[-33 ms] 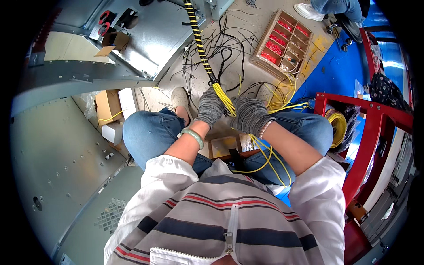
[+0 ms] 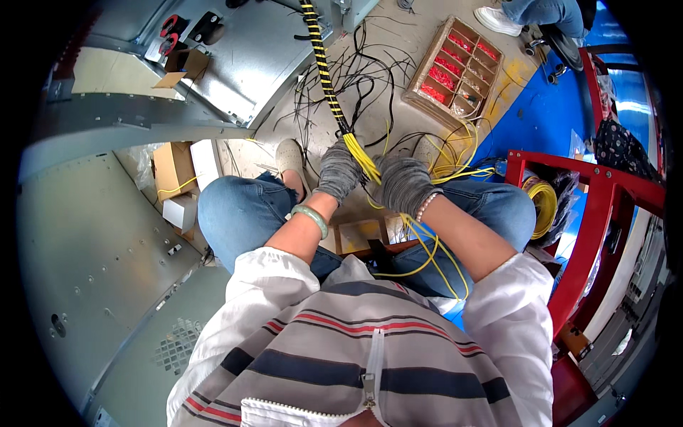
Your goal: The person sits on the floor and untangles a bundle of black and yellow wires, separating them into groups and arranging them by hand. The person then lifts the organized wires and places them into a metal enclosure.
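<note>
Between my knees, a bundle of yellow wires comes out of the end of a black-and-yellow wrapped cable harness, which runs up toward the metal cabinet. My left hand, in a grey knit glove, is closed round the bundle just below the wrapping. My right hand, gloved alike, is closed at the loose ends of the yellow wires, with its fingertips mostly hidden. Single yellow wires hang in loops below my right wrist, and more spread out to its right.
Black wires lie tangled on the floor beyond my hands. A compartmented wooden box with red small parts stands far right. A red metal frame rises at right, near a yellow wire coil. Metal cabinet panels stand left.
My right hand has shifted very slightly to the right, away from the yellow bundle. The left hand keeps its place on the wires.
</note>
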### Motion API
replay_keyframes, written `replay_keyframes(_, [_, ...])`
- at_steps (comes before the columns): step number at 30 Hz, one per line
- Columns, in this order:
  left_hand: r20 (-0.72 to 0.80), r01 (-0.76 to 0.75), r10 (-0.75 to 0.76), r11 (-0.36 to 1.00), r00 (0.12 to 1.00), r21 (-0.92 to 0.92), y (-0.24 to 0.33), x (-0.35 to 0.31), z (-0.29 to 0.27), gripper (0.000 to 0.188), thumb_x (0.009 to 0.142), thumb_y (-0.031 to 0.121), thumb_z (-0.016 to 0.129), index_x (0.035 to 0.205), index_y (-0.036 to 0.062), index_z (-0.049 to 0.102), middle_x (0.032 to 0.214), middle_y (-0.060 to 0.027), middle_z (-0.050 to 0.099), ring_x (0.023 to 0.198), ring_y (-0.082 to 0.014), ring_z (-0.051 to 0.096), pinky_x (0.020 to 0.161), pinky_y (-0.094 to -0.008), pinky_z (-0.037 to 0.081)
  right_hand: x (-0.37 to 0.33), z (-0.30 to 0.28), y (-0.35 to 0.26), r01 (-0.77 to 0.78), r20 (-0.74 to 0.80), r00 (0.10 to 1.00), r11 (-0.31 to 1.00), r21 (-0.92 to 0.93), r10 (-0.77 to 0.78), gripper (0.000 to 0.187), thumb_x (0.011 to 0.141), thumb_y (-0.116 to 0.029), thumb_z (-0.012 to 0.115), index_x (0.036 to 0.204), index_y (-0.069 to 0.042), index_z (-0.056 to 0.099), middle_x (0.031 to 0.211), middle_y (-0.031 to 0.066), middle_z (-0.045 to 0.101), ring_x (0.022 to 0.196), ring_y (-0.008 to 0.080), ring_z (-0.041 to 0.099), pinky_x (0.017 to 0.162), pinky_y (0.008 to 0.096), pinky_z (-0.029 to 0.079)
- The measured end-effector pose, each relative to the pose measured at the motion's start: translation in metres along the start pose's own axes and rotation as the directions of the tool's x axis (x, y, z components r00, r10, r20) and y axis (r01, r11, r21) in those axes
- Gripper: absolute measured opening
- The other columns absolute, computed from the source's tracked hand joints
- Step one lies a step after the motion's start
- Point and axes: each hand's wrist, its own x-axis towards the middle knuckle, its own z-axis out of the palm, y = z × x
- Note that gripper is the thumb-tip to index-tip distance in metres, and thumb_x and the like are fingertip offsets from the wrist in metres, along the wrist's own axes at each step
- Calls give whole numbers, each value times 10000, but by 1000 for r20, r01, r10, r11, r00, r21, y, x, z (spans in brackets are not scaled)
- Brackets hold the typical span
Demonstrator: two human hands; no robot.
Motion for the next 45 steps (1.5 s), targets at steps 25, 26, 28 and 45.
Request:
replay_keyframes(25, [-63,191,-197,978,978,-88,-22,16,-5,319,771,164,471,1068,49,465,978,-196,572,927,-344,539,792,-420,424,-226,-130,158,-261,-748,661,954,-148,65,155,745,-172,613,833,-55,561,746,154,581,714,311,577,606,353,453])
replay_keyframes(26, [-78,188,-195,978,978,-96,-23,16,-5,325,770,166,472,1073,49,461,978,-198,572,926,-345,539,790,-420,425,-229,-131,162,-287,-786,616,943,-170,46,157,748,-179,614,836,-59,562,754,152,584,721,312,578,608,353,454])
replay_keyframes(28, [-80,201,-208,975,975,-90,-23,15,-8,330,774,172,464,1080,51,456,971,-194,574,928,-350,535,782,-425,426,-235,-133,155,-346,-852,524,918,-194,17,147,766,-184,600,844,-65,563,769,138,594,719,308,583,625,346,462])
replay_keyframes(45, [-337,127,-410,773,848,-622,-96,37,-15,283,792,160,474,1031,10,493,935,-162,589,873,-328,555,742,-370,439,-426,-99,192,-157,-917,-12,905,395,398,218,813,-159,560,961,-1,580,651,23,572,569,80,535,499,224,435])
